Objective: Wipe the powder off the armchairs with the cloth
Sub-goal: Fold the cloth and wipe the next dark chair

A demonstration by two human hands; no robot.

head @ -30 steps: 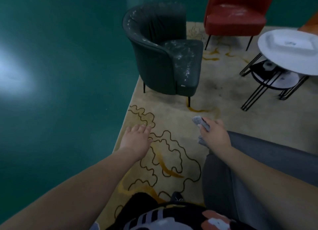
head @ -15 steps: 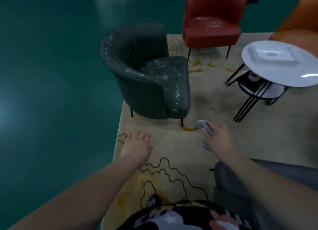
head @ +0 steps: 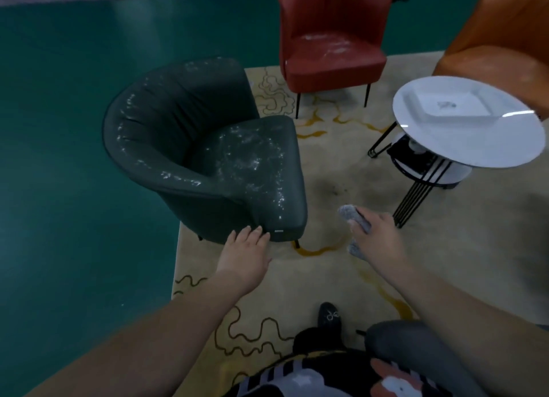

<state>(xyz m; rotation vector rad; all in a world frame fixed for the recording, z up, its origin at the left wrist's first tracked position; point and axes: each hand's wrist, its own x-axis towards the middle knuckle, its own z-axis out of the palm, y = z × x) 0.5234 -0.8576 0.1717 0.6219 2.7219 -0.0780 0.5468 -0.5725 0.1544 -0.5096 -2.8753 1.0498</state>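
Nearest me, the person's left hand reached out with flat, relaxed fingers holding nothing, its tips at the front edge of the dark green armchair, while at about two o'clock from it the right hand was curled tight around the bunched grey cloth, hanging over the rug just beside the seat. White powder lay thick across that seat and along the arm rim, so a hard swipe would likely fling it onto the rug. Farther off, at twelve o'clock, the red armchair carried its own powder, with the round white bench at two o'clock.
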